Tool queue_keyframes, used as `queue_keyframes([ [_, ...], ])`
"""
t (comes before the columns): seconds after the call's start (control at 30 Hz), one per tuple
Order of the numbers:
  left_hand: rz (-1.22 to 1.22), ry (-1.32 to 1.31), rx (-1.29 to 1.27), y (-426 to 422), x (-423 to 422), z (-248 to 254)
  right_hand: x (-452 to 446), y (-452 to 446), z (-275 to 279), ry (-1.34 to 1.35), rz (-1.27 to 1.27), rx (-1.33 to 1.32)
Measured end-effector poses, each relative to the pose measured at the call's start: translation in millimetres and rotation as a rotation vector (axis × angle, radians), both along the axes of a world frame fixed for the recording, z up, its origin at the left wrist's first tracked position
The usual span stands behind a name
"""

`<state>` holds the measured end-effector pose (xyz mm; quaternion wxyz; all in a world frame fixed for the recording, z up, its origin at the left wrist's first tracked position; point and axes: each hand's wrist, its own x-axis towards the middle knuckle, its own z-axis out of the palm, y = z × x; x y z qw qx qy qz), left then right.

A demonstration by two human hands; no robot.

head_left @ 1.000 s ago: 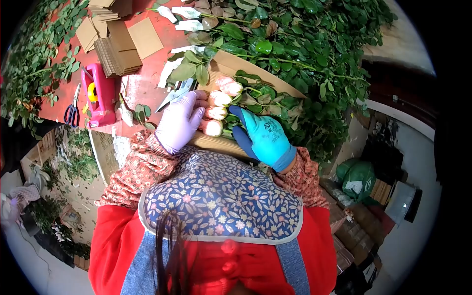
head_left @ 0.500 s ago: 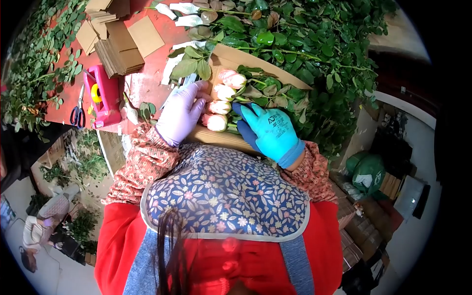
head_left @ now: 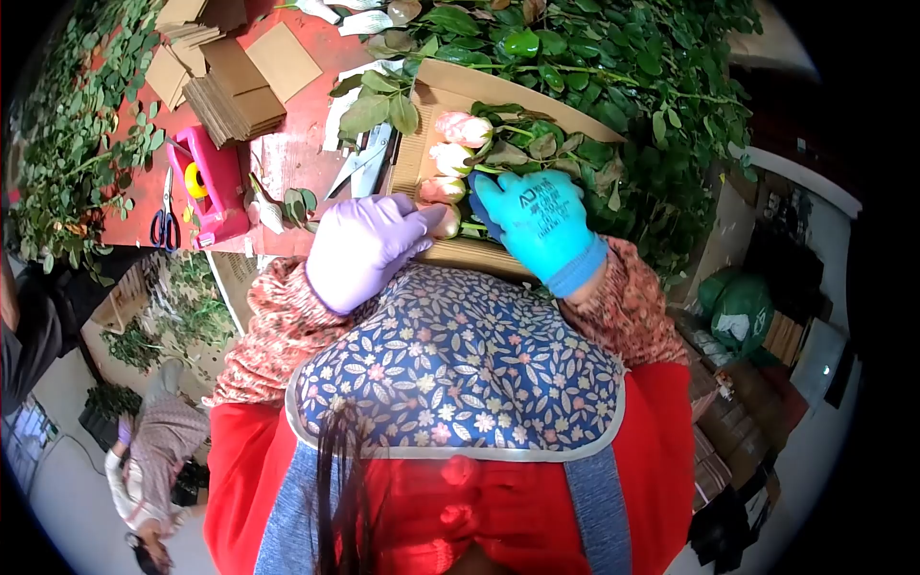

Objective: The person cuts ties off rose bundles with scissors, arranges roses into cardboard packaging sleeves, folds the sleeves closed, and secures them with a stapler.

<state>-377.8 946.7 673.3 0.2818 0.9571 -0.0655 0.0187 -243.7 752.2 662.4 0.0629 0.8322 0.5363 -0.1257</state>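
Pale pink roses (head_left: 450, 159) lie in a column in a cardboard wrapper (head_left: 415, 156), heads to the left and leafy stems to the right. In a purple glove, my left hand (head_left: 372, 245) has its fingers closed on the lowest rose (head_left: 446, 222), which they partly cover. My right hand (head_left: 542, 222), in a blue glove, is closed over the stems just right of the lower heads. Its fingertips are partly hidden. Grey-bladed shears (head_left: 371, 165) lie left of the wrapper.
A pink tape dispenser (head_left: 217, 182), scissors (head_left: 165, 222) and cardboard pieces (head_left: 235, 101) are on the red table (head_left: 273, 158) at left. Heaps of leafy stems (head_left: 613, 62) cover the back and right. Another person (head_left: 158, 460) is at lower left.
My left hand has moved down from beside the upper roses to the lowest one, uncovering the shears. My right hand stays at the stems. The other person has shifted, and the view has moved slightly.
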Motion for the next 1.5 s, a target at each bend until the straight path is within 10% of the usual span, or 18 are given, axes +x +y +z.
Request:
queue_keyframes([
  [1.5, 0.047, 0.075, -0.046, -20.1, 16.1, -15.8, 11.5, 11.8, -17.1, 0.042, 0.006, 0.122],
])
